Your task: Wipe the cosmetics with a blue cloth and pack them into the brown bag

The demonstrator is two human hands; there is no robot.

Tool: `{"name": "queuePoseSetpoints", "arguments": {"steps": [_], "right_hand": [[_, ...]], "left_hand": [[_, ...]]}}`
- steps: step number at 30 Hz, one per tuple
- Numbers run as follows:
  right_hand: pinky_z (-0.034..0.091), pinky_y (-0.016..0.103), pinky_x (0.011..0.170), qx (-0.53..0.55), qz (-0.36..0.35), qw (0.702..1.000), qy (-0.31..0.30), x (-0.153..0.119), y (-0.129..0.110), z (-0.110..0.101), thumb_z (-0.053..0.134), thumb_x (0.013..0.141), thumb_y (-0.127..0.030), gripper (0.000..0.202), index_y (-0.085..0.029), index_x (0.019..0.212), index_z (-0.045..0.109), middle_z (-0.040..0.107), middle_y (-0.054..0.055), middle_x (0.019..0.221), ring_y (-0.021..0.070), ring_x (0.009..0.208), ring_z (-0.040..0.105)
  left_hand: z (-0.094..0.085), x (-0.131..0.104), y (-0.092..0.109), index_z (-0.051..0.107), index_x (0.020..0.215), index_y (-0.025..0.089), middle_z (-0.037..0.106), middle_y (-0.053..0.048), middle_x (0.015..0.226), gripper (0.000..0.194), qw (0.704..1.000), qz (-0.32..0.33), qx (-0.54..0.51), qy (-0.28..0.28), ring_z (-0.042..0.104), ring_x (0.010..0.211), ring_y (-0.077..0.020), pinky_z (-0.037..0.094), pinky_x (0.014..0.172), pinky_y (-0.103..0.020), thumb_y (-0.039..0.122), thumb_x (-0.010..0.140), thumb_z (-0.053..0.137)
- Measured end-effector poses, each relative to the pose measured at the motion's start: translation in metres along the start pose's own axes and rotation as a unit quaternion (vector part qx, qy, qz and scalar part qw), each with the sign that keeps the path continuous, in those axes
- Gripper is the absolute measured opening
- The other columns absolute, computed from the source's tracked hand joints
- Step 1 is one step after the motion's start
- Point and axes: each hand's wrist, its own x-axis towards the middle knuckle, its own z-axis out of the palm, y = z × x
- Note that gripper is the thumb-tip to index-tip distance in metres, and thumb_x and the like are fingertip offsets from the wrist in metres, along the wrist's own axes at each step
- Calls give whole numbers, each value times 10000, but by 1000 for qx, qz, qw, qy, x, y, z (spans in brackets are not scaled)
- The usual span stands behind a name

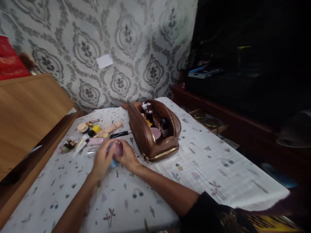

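Note:
Both of my hands meet over the patterned white cloth, left of the open brown bag (155,152). My left hand (103,158) and my right hand (127,157) close round a small purplish round item (118,149). Something light blue (113,163) shows just beneath them; its shape is blurred. Behind and left of my hands lie several cosmetics: a yellow-lidded jar (96,128), a beige tube (113,127), a black pen-like item (119,134), and a white-capped tube (81,145). Inside the bag stand bottles and a pink round item (155,133).
The white cloth (194,168) covers the surface up to the patterned wall (128,48). A wooden panel (31,113) rises at the left, with a red item (12,60) above it. On the right are a dark red shelf (206,105) and a large dark screen (250,64).

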Motion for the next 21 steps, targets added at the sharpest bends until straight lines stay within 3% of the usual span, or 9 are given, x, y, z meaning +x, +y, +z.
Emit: {"name": "queuePoseSetpoints", "arguments": {"steps": [2,5,10,16,21], "right_hand": [[461,395,986,-7,-42,999,1,0,3,0,632,717,-165,488,-173,1199,552,629,106,1179,235,1104,590],[445,438,1025,-24,-61,998,0,1,10,2,635,709,-168,576,-157,1271,511,602,139,1253,259,1168,570],[404,483,1071,-53,-76,995,-33,0,14,4,695,702,-205,694,-180,1357,466,580,142,1322,281,1242,539],[438,449,1023,-51,-31,994,-93,-3,7,0,768,662,-202,787,-152,1377,442,618,140,1276,273,1179,576],[444,393,1010,-17,-53,989,-139,-3,2,-3,778,661,-152,775,-179,1365,453,627,108,1279,242,1165,591]], "left_hand": [[12,-6,-4,666,1068,213,700,-88,1051,282,999,20,32,-13,634,1011,-267,486,929,-435,364,942,465],[20,-13,-13,634,1115,207,677,-91,1098,291,999,15,30,-10,618,1049,-241,476,949,-409,345,973,420],[16,-15,-23,636,1088,197,683,-91,1066,329,1000,-21,-5,7,627,1027,-228,473,930,-371,383,996,380],[11,-7,-34,656,899,176,702,-65,870,434,992,-82,-86,51,644,845,-202,490,793,-310,491,983,369],[7,-5,-42,640,863,173,637,-19,717,459,985,-111,-114,71,602,705,-170,469,692,-278,525,974,368]]}}
